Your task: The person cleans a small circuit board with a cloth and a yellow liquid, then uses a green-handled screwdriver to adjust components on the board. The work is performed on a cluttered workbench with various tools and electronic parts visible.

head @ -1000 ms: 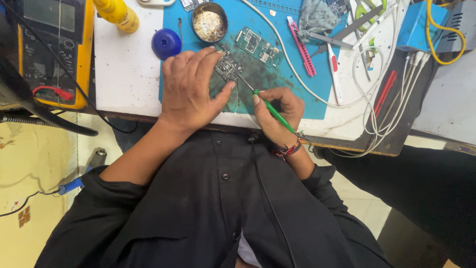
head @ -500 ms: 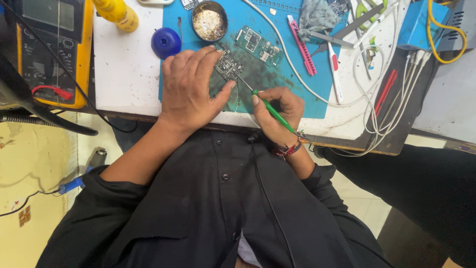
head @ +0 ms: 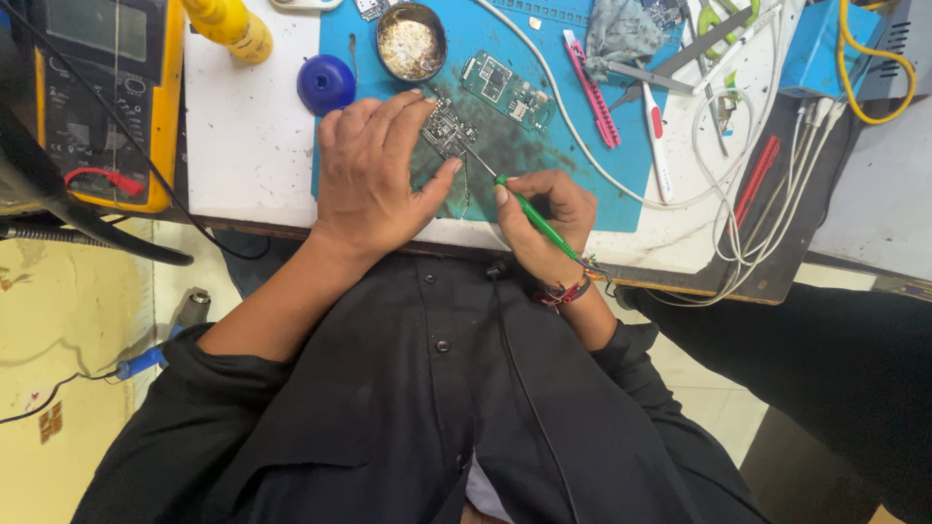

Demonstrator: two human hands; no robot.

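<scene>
My left hand (head: 374, 175) lies flat, fingers spread, on a small dark circuit board (head: 447, 126) on the blue work mat (head: 573, 184), pinning the board down. My right hand (head: 544, 221) grips a thin green-handled soldering iron (head: 532, 215) like a pen. Its metal tip points up-left and meets the board's near edge beside my left thumb. A second green circuit board (head: 508, 90) sits on the mat just beyond, untouched.
A round tin of tip cleaner (head: 411, 41), a blue cap (head: 325, 84) and a yellow bottle (head: 231, 24) stand at the back. A yellow multimeter (head: 97, 97) is on the left. Pink tool (head: 592, 87), tweezers (head: 680, 53) and white cables (head: 757, 204) crowd the right.
</scene>
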